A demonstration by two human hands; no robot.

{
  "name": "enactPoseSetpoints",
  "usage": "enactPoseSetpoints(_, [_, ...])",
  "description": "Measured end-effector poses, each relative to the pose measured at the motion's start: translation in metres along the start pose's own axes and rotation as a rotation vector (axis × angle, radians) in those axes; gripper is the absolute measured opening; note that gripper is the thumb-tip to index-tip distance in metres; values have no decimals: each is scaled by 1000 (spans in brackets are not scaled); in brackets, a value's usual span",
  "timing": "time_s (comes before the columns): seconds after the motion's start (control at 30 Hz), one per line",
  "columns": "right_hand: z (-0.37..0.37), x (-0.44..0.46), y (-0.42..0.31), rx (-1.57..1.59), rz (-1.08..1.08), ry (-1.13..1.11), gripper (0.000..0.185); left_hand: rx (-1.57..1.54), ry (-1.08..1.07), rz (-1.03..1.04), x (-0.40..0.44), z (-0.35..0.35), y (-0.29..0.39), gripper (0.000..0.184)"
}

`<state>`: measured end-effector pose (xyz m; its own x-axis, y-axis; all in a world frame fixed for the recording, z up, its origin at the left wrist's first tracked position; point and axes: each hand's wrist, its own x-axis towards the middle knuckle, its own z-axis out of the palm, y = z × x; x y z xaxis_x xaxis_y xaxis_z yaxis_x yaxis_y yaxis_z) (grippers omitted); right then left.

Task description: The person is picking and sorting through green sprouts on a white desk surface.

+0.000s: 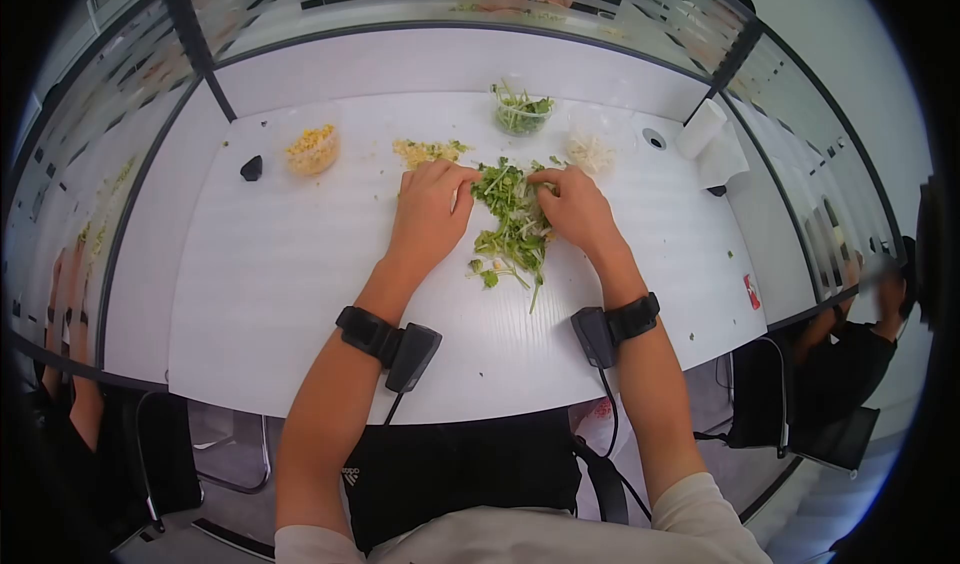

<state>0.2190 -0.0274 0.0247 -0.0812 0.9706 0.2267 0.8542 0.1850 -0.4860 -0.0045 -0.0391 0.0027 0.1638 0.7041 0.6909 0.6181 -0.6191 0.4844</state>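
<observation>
A loose pile of leafy green herbs [512,214], mixed with pale shreds, lies on the white table between my hands. At its left edge is my left hand [430,209], its fingers bent and its thumb a little apart from the index finger. Part of that hand's fingers hides behind the knuckles. From the right, my right hand [578,207] has its thumb and index finger closed in on the edge of the herbs. A small heap of yellowish sprouts [428,153] sits just beyond my left fingers. White shreds [590,151] are heaped beyond my right hand.
A clear bowl of greens [522,116] stands at the back. To the left are a tub of yellow pieces [313,151] and a black object [252,168]. Paper rolls [702,129] and a red wrapper [752,292] are on the right. Partition panels [460,59] enclose the table.
</observation>
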Motion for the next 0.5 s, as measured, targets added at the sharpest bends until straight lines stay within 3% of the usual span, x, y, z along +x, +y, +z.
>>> enactPoseSetpoints(0.07, [-4,4,-3,-36,-2,14,26,-16,10,4,2,-1,-2,12])
enactPoseSetpoints(0.13, [-10,4,-6,-32,176,44,27,-13,13,2,3,-1,-2,12])
enactPoseSetpoints(0.27, [-8,6,-3,-8,163,73,24,-9,18,0,2,1,-3,12])
enactPoseSetpoints(0.33, [-6,4,-5,56,30,48,23,-12,14,0,1,1,-3,12])
enactPoseSetpoints(0.5, [1,5,2,-15,41,68,23,4,11,4,1,1,-3,12])
